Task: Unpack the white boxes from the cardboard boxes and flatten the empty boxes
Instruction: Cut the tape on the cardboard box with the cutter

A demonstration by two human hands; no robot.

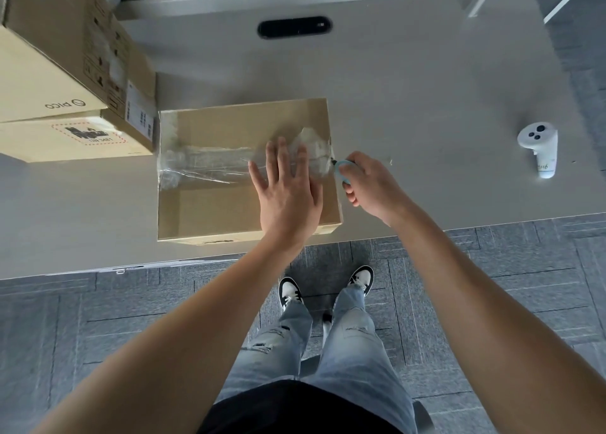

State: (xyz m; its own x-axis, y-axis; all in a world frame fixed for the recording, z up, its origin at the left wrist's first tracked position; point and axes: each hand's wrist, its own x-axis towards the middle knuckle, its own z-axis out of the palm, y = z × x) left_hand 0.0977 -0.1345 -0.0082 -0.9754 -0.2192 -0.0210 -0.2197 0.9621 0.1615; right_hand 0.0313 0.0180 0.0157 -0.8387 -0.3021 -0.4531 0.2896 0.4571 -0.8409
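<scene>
Two hands work at a taped cardboard box (229, 177) near the front edge of a grey table (426, 89)

Left hand (288, 197) lies flat on the box lid, fingers straight and spread over the crinkled clear tape (203, 168) that runs along the seam; right hand (367, 187) is curled round a small light-blue cutter (343, 168), its tip touching the right end of the tape at the box edge. Just left of this box sit two more closed cardboard boxes, a large one (49, 66) stacked on a lower one (75, 141) with a red-bordered label. Well apart on the right lies a white controller (539, 145). A black oval cable port (294, 27) sits at the back of the table. No white boxes are in sight; the lid hides the contents
</scene>
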